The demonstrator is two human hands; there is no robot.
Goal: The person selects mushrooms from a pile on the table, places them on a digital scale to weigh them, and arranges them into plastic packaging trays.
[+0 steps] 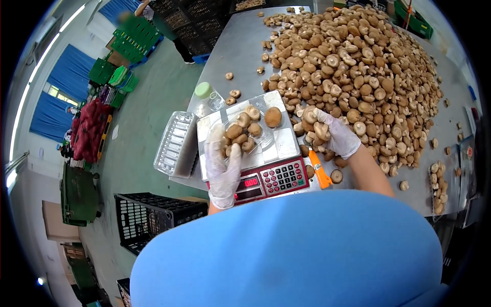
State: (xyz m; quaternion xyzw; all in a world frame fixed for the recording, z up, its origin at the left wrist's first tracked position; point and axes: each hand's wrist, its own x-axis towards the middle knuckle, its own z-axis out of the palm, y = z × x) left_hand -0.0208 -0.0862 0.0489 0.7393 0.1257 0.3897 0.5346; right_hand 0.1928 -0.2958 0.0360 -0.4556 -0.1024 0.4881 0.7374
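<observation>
My left hand [223, 166], in a thin whitish glove, lies at the left side of the mushrooms on the scale. Its fingers are stretched out, thumb apart, close against the small heap. Several shiitake mushrooms [243, 129] sit in a clear plastic tray [263, 140] on the silver scale [284, 140], whose red display reads 0.00. One larger shiitake [273, 117] lies at the right of this group. To the right of the scale, my gloved right hand [340, 137] is closed around a few shiitake mushrooms [314, 124] at the edge of the big pile [358, 71].
A stack of clear trays [176, 143] stands left of the scale, by a green-lidded jar [209, 95]. An orange-handled tool [319, 170] lies right of the scale. A black crate [148, 217] is on the floor at left. Another person [174, 41] stands beyond the metal table [225, 56].
</observation>
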